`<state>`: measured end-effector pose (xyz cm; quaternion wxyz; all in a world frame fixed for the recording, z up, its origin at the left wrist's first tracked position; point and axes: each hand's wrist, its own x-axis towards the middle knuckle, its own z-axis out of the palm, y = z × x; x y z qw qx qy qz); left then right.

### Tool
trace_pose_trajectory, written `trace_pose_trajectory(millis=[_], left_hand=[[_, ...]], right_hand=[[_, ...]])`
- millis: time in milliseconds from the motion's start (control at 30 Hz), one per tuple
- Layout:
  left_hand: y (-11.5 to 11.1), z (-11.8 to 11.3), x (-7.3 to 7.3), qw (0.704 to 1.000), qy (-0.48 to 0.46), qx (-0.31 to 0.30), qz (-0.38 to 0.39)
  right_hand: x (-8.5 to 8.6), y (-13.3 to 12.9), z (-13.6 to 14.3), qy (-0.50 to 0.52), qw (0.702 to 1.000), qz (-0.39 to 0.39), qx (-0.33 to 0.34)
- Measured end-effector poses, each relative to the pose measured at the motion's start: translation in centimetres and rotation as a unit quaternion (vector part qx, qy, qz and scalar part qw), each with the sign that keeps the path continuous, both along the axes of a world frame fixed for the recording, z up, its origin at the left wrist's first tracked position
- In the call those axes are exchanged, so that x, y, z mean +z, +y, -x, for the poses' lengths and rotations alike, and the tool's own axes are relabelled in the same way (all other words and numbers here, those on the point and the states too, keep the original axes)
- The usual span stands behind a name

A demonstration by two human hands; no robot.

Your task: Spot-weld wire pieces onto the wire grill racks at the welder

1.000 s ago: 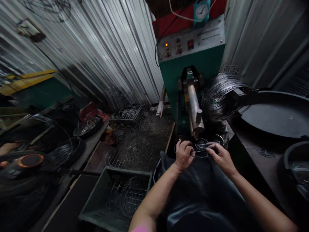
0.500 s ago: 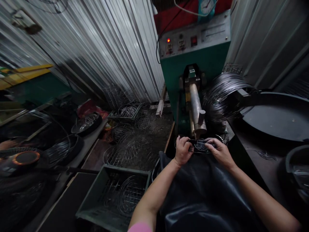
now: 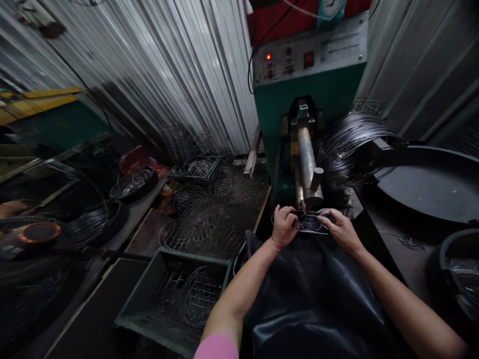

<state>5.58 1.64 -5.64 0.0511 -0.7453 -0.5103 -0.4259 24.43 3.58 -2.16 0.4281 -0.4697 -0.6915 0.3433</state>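
Observation:
Between my two hands is a small wire frame (image 3: 311, 230), held level just under the electrode tip of a green spot welder (image 3: 269, 114). My left hand (image 3: 284, 227) pinches its left end with the fingers curled. On the right end, my right hand (image 3: 334, 225) grips with thumb and fingertips. The welder's metal arm (image 3: 307, 154) slopes down toward the frame; whether its tip touches the wire I cannot tell. A dark apron (image 3: 310, 299) covers the lap below my hands.
Left of my lap stands a green crate (image 3: 138, 299) holding round wire racks. More wire pieces (image 3: 194, 224) lie behind it. To the right are a wire coil (image 3: 352, 144), a large dark round tray (image 3: 430, 187) and a black tub (image 3: 449, 259). Another person's hand (image 3: 13, 208) shows at far left.
The camera view has shifted slightly. The wire frame is tilted a little differently under the electrode, and both hands keep their grip on it.

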Motion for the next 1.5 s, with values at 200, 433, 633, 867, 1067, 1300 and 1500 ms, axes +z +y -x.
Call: trace_pose_trajectory(millis=[200, 433, 633, 867, 1067, 1300, 1500], left_hand=[[0.2, 0.1, 0.2, 1.000, 0.001, -0.009, 0.013], [0.0, 0.1, 0.3, 1.000, -0.001, -0.007, 0.026], [0.1, 0.1, 0.4, 0.999, -0.001, -0.011, 0.048], [0.3, 0.4, 0.9, 0.998, -0.005, -0.032, 0.059], [0.3, 0.4, 1.3, 0.996, -0.014, -0.041, 0.073], [0.4, 1.0, 1.4, 0.994, -0.003, -0.057, 0.088], [0.6, 1.3, 1.3, 0.994, 0.010, -0.041, 0.104]], right_hand=[[-0.2, 0.1, -0.2, 0.000, 1.000, 0.025, 0.006], [0.1, -0.1, -0.2, 0.022, 0.999, 0.046, 0.004], [0.3, 0.0, -0.2, 0.027, 0.998, 0.053, 0.008], [0.0, 0.3, -0.2, 0.036, 0.997, 0.072, 0.011], [-0.6, 0.2, -0.1, 0.044, 0.996, 0.073, 0.013], [-1.6, 0.5, -1.6, 0.069, 0.992, 0.100, 0.017], [-2.5, -0.9, -4.4, 0.103, 0.987, 0.124, 0.011]])
